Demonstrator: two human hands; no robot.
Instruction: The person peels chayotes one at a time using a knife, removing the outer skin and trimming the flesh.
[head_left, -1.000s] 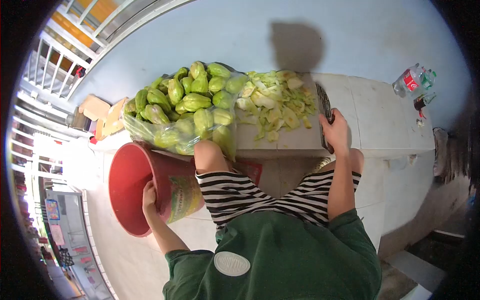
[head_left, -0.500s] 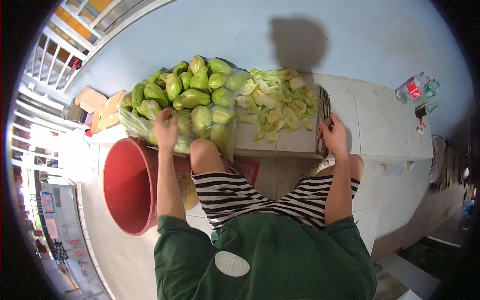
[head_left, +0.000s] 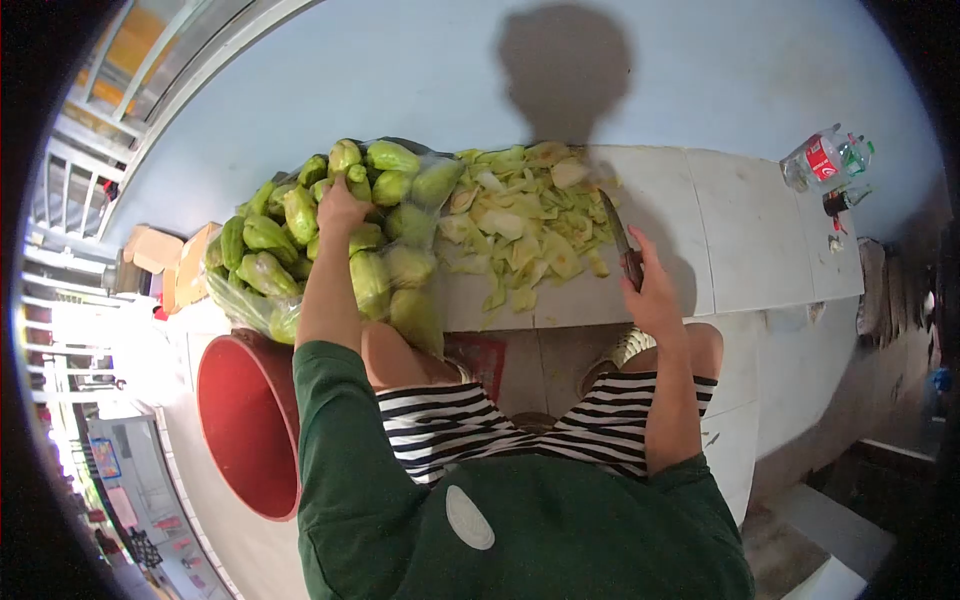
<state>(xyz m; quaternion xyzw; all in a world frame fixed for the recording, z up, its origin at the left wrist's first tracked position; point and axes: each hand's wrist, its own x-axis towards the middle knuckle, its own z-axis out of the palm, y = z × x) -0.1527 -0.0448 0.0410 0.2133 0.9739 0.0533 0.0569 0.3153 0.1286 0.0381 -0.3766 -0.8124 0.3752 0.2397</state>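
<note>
A clear plastic bag (head_left: 255, 312) full of green chayotes (head_left: 268, 236) lies on the left of the tiled ledge. Over the far part of that pile is my left hand (head_left: 343, 208), its fingers closed about a small chayote (head_left: 357, 182); the hand's underside is hidden. My right hand (head_left: 654, 295) grips a knife (head_left: 620, 232) by its handle, with the blade angled up and left toward the wall. Between the two hands, pale green peelings (head_left: 530, 222) are spread in a heap beside the bag.
A red bucket (head_left: 225, 430) stands on the floor below the bag. Plastic bottles (head_left: 815, 160) and a dark glass bottle (head_left: 842, 200) are at the ledge's right end. Cardboard (head_left: 185, 270) lies left of the bag. The tiled ledge (head_left: 650, 180) runs along the blue wall.
My left hand has moved from the bag's near edge up into the chayotes. My right hand has turned the knife, which now tilts left with its blade lifted toward the peelings.
</note>
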